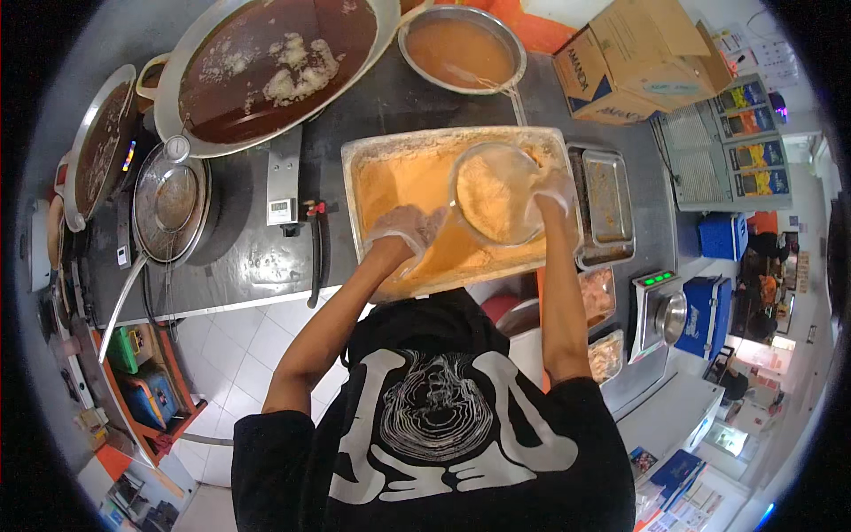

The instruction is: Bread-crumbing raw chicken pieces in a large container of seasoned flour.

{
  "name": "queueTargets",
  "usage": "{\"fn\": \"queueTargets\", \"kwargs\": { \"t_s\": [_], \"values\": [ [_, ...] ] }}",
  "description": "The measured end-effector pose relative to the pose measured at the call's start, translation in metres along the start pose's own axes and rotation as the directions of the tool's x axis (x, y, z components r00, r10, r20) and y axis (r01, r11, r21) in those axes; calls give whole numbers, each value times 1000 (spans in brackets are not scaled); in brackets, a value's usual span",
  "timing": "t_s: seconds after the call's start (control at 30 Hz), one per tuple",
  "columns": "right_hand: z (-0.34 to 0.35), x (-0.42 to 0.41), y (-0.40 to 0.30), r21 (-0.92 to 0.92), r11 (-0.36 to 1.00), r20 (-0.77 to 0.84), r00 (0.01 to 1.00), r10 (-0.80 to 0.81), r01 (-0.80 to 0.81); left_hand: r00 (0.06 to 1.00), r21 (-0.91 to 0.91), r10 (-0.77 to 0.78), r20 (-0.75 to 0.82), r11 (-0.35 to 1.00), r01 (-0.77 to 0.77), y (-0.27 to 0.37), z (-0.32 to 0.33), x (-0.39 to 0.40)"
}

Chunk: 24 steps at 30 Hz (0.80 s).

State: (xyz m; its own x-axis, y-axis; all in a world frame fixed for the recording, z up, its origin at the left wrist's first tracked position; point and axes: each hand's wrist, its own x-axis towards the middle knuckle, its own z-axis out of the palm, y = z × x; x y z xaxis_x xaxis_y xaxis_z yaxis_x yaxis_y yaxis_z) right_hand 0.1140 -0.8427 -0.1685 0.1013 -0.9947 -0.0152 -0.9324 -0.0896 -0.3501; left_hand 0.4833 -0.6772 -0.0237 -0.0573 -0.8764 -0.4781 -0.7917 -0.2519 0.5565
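Observation:
A large metal tray [412, 144] holds orange-yellow breading powder [412, 176]. Over its right half is a round, rimmed sieve or bowl [495, 193] with powder in it, blurred as if in motion. My right hand [553, 189], in a clear plastic glove, grips this round vessel by its right rim. In a similar glove, my left hand [407, 229] hovers over or rests on the powder at the tray's left front, fingers spread, with nothing visible in it.
Behind stand a wide pan of dark, foaming oil [266, 73] with a thermometer [177, 149], and a bowl of orange liquid [462, 50]. Strainers [171, 206] lie left. Rightward are stacked metal trays [605, 199], a cardboard box [638, 63], a scale [655, 312] and containers of raw meat [598, 296].

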Motion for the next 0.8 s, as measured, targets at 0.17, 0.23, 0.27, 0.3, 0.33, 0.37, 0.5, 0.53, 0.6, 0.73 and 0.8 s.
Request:
{"fn": "queueTargets", "kwargs": {
  "t_s": [0.17, 0.23, 0.27, 0.3, 0.33, 0.37, 0.5, 0.53, 0.6, 0.73, 0.8],
  "values": [
    [-65, -27, -141, -126, 991, -113, 993, 35, -49, 1000, -1, -23, -5, 1000, 23, -9, -7, -15],
    [-74, -29, -178, -241, 971, -28, 1000, -9, 2, 998, -27, -60, -16, 998, 59, -18, 1, -5],
    [-79, -32, -191, -356, 933, 60, 998, -30, 50, 996, -54, -89, -13, 995, 88, -20, 4, -3],
    [-80, -28, -187, -356, 933, 58, 998, -33, 52, 996, -55, -89, -17, 995, 88, -16, -1, -5],
    [-78, -26, -175, -207, 977, 41, 997, 59, -49, 995, -37, -97, -10, 995, 96, -11, -9, -12],
    [-74, -21, -159, -53, 987, 37, 988, 151, -149, 994, -19, -105, -3, 994, 105, -9, -13, -17],
    [-71, -1, -171, -404, 914, 204, 970, 131, -39, 992, -57, -17, -128, 998, 10, -16, 2, -8],
    [-82, -10, -191, -374, 927, 293, 942, 162, -43, 995, -47, -63, -78, 997, 60, -13, -7, -13],
    [-63, -18, -168, -421, 900, 147, 971, 186, -109, 996, -25, -84, -15, 996, 84, -8, -7, -12],
    [-56, -5, -151, -199, 964, 53, 981, 189, -175, 987, -74, -151, -53, 986, 146, -7, -10, -10],
    [-39, -1, -77, -8, 991, -134, 982, 133, -135, 993, -77, -111, -42, 991, 107, 1, -5, -8]
  ]
}}
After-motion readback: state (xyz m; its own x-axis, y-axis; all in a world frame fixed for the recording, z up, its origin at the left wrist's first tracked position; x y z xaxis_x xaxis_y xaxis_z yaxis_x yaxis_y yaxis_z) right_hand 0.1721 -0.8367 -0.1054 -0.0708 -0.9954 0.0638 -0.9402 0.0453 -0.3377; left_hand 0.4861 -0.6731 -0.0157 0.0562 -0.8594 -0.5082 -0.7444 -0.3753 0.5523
